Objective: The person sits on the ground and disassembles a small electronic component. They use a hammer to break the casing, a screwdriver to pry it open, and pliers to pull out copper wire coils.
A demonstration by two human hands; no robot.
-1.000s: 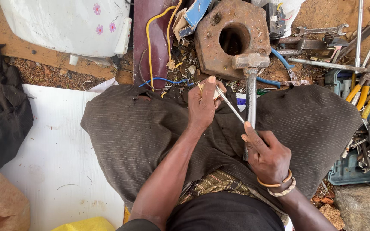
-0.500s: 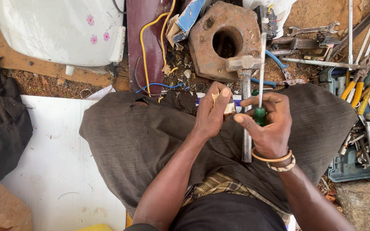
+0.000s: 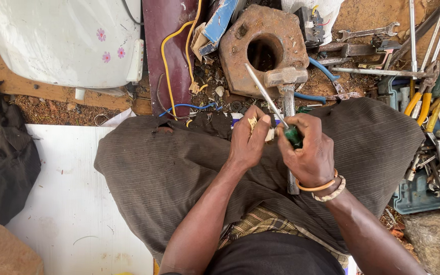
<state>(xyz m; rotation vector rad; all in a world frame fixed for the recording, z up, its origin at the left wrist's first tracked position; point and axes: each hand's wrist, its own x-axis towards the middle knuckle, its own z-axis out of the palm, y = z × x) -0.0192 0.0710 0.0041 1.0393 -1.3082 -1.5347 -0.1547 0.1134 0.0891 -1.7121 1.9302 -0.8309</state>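
Observation:
My left hand (image 3: 249, 138) pinches a small cream-coloured part (image 3: 254, 124) over my lap. My right hand (image 3: 309, 153) grips a screwdriver with a green handle (image 3: 292, 135); its thin metal shaft (image 3: 262, 90) slants up and to the left. The two hands almost touch. A hammer (image 3: 287, 94) lies on the brown cloth (image 3: 179, 173) across my knees, its head just beyond my hands and its handle running under my right hand. Two bangles circle my right wrist.
A rusty hexagonal metal block with a hole (image 3: 263, 48) lies ahead. Spanners, pliers and rods (image 3: 423, 86) are heaped on the right. A white appliance casing (image 3: 62, 40) sits upper left, a yellow wire (image 3: 171, 61) beside it, a white sheet (image 3: 62, 203) lower left.
My right hand left the hammer handle, took up the green-handled screwdriver and brought it to my left hand. The shaft tilted from upright to slanting left. My left hand drew back slightly.

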